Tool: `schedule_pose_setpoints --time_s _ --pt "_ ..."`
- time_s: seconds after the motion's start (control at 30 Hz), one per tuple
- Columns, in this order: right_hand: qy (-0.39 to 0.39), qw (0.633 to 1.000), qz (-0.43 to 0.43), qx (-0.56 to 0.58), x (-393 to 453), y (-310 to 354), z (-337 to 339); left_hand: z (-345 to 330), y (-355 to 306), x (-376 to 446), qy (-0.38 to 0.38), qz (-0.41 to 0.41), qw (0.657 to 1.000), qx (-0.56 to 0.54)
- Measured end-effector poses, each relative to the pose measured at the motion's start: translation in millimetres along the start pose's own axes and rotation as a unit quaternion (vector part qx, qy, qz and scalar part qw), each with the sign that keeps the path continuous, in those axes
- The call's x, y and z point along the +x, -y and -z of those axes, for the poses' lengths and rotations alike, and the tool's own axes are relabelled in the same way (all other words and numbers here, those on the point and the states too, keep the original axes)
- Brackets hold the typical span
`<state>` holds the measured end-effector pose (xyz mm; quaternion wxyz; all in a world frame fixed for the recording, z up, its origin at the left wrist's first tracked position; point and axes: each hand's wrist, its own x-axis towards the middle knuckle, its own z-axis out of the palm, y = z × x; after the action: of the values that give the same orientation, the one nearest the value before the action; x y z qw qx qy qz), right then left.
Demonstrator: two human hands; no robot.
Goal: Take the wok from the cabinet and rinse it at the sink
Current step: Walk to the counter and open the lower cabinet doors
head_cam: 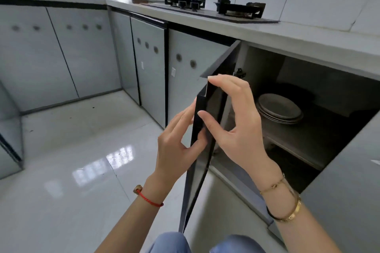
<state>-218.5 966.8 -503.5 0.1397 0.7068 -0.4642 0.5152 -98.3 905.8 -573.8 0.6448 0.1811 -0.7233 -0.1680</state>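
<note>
The cabinet door (193,181) under the counter stands swung out towards me, seen almost edge-on. My left hand (178,141) grips its dark edge from the outer side. My right hand (234,121) holds the same edge from the inner side, index fingertip on the top corner, thumb lower down. Inside the open cabinet (308,141) a stack of grey plates (279,109) sits on the shelf. Behind it is a dark rounded shape (296,89); I cannot tell if it is the wok. No sink is in view.
A two-burner gas stove (216,9) sits on the counter (287,37) above the open cabinet. Closed grey cabinet doors (148,57) run along the left and around the corner. A glossy tiled floor (82,160) spreads to the left. My knees show at the bottom.
</note>
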Motion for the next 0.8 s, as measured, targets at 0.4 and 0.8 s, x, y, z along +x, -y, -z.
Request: schedule_pose_setpoints --time_s 0.4,0.8 --pt "0.1 0.995 0.031 -0.004 52 -10 -98 62 66 30 -0.036 0.126 0.991 0.033" --pt "0.142 0.989 0.022 -0.036 74 -21 -131 75 94 53 -0.032 0.162 0.985 0.045"
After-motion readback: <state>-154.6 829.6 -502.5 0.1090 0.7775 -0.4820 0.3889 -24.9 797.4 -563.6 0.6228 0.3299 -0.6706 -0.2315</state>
